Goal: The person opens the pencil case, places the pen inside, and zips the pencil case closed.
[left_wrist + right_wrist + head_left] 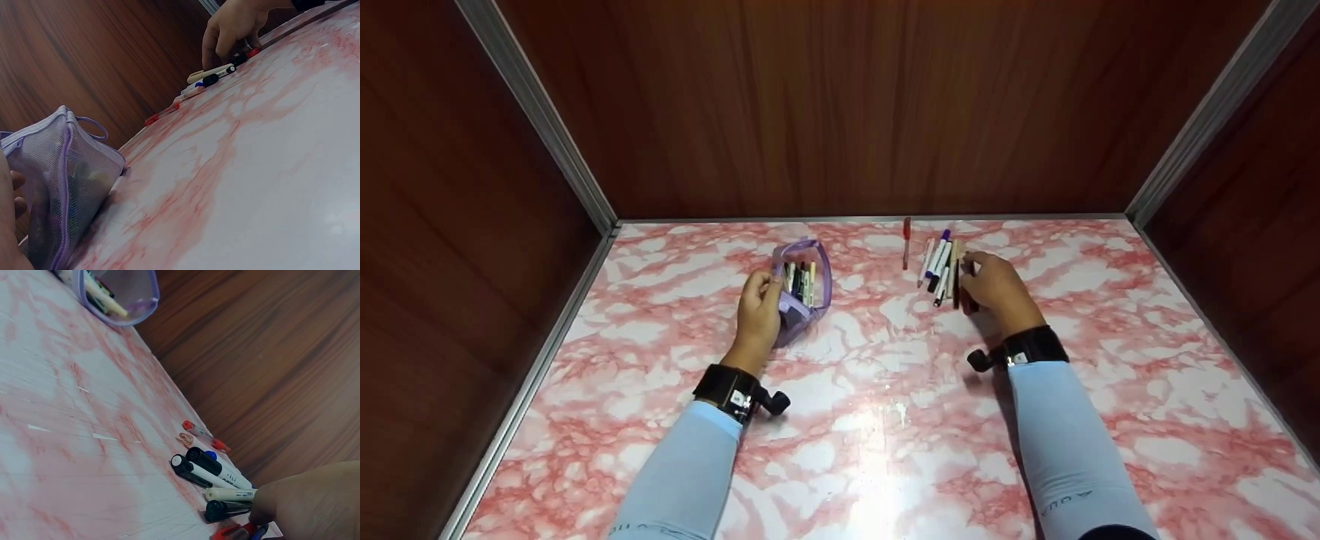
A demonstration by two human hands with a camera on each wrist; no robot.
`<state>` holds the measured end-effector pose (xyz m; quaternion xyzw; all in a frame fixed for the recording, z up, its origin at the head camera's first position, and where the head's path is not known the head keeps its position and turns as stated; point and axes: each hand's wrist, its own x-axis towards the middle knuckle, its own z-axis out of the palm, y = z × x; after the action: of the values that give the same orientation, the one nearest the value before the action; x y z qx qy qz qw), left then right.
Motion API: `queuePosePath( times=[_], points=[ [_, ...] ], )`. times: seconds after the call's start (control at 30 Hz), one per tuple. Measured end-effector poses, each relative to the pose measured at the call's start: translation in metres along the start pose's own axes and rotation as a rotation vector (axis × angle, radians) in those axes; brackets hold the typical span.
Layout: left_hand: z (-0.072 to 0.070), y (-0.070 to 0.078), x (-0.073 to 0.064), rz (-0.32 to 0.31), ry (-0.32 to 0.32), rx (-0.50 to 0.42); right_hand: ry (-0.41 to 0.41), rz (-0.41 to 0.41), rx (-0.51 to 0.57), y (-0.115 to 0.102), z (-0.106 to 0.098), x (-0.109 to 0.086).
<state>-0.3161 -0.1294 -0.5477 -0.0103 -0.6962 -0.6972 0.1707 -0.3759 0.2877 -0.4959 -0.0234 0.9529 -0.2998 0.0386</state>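
Observation:
My left hand [760, 307] grips the near-left side of a purple mesh pencil case [826, 289], thumb at its rim. The case gapes at the top, and several pens and markers [808, 285] show inside. To the right, my right hand [996, 289] reaches down with bent fingers at the right edge of a loose group of pens and markers [937, 259]. Under its fingertips lie a black-capped pen [222, 509] and a red pen [230, 532]. The hand covers part of both, and I cannot tell whether it pinches one. A cream marker [230, 494] lies beside them.
A red pen [907, 244] lies apart, left of the group, near the back edge of the pink-and-white marbled table [870, 390]. Brown wood-grain panels [870, 105] rise behind and on both sides, joined by metal corner strips [540, 112].

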Motion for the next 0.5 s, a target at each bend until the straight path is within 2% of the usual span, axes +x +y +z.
queuePosePath(
  times=[0.13,0.27,0.5],
  points=[
    [0.0002,0.0005,-0.0008,-0.009,0.0,0.002,0.006,0.015,-0.014,-0.0005,0.0004,-0.0006],
    [0.0006,0.0016,-0.0014,-0.014,0.005,0.004,0.057,-0.001,-0.034,0.0015,0.0012,-0.001],
    [0.0006,0.0005,-0.0004,0.001,0.01,0.017,0.116,0.008,0.027,0.0047,0.0008,-0.0029]
  ],
)
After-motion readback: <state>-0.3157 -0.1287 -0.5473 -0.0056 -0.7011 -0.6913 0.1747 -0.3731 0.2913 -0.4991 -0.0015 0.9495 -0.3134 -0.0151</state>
